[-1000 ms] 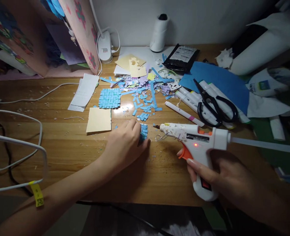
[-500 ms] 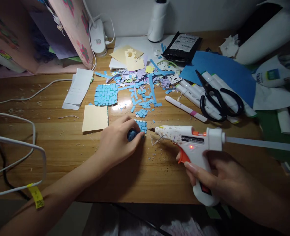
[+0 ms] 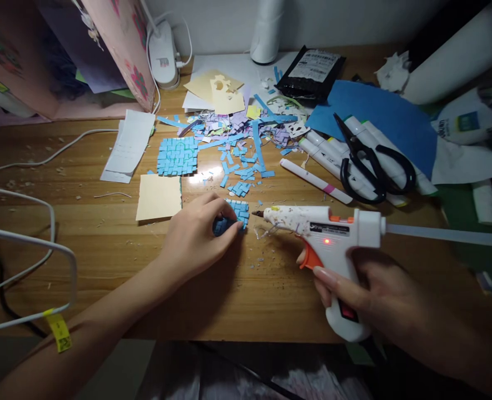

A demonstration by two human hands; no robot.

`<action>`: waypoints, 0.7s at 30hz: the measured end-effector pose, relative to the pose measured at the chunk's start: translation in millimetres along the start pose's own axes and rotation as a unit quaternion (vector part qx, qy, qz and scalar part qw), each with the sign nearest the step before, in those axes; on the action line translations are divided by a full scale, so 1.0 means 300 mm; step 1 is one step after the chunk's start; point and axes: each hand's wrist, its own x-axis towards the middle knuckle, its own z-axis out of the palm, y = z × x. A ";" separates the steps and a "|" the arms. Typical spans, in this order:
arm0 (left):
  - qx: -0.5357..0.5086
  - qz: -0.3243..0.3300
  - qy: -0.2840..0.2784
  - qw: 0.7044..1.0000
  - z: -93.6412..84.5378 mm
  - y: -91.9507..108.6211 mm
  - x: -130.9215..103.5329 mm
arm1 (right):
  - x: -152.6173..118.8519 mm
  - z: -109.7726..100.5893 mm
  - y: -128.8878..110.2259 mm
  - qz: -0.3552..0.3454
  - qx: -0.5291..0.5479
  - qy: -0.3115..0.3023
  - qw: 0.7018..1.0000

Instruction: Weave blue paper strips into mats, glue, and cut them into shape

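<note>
My right hand (image 3: 354,289) is wrapped round the handle of a white hot glue gun (image 3: 333,219), a finger at its orange trigger. A red light glows on the gun's side, and a clear glue stick (image 3: 446,234) juts from its back. The brown nozzle points left, a short gap from the right edge of a small woven blue paper piece (image 3: 241,211). My left hand (image 3: 200,228) curls over that piece, thumb and fingers pressed on it and hiding its left part. Behind lies a larger woven blue square (image 3: 177,156), close to a cream paper square (image 3: 159,197).
Blue and purple paper scraps (image 3: 237,128) are heaped towards the back. On the right are black scissors (image 3: 371,166) on several markers (image 3: 325,153), blue paper (image 3: 375,111) and a black packet (image 3: 310,72). A white cable (image 3: 63,244) loops at the left.
The view has shifted slightly. Both hands keep their grips, and the nozzle stays about the same short distance from the small woven piece.
</note>
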 end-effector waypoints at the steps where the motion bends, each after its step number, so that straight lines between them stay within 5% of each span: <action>1: -0.001 -0.002 0.003 1.000 0.001 0.000 0.000 | 0.000 0.002 0.012 0.001 0.003 0.007 1.000; 13: -0.044 -0.008 -0.009 0.999 -0.012 -0.018 0.010 | 0.039 0.001 0.001 -0.033 0.043 0.039 0.998; 21: -0.273 -0.060 -0.111 0.954 -0.063 -0.094 0.045 | 0.058 0.028 0.000 -0.071 0.105 0.018 0.992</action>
